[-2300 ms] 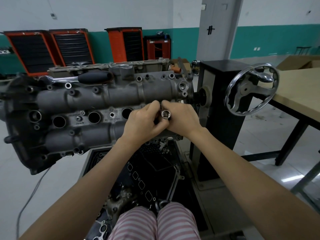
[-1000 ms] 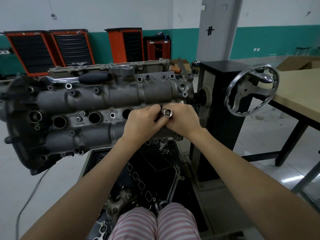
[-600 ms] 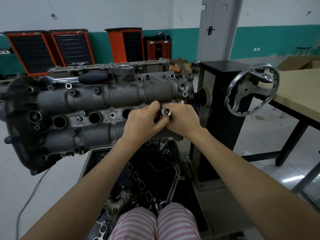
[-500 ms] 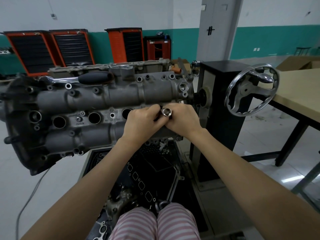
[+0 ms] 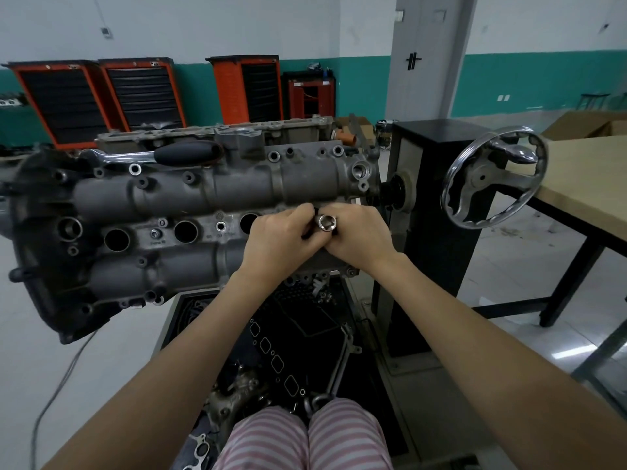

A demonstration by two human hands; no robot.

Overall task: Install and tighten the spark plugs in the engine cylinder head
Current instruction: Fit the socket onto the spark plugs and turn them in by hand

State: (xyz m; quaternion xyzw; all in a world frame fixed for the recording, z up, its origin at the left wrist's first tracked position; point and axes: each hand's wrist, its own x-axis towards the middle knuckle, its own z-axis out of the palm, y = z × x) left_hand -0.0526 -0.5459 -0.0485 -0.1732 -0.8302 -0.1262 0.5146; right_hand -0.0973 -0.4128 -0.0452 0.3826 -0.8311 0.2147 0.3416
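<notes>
Both your hands met at frame centre: left hand (image 5: pixel 278 244) and right hand (image 5: pixel 359 237) fingers grasped the chrome socket (image 5: pixel 326 223) against the cylinder head (image 5: pixel 190 198), right of three open plug wells.

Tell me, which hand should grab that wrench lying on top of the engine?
Probably the left hand. The wrench lies up on the left end of the engine, on that hand's side. The right hand can stay holding the socket.
</notes>
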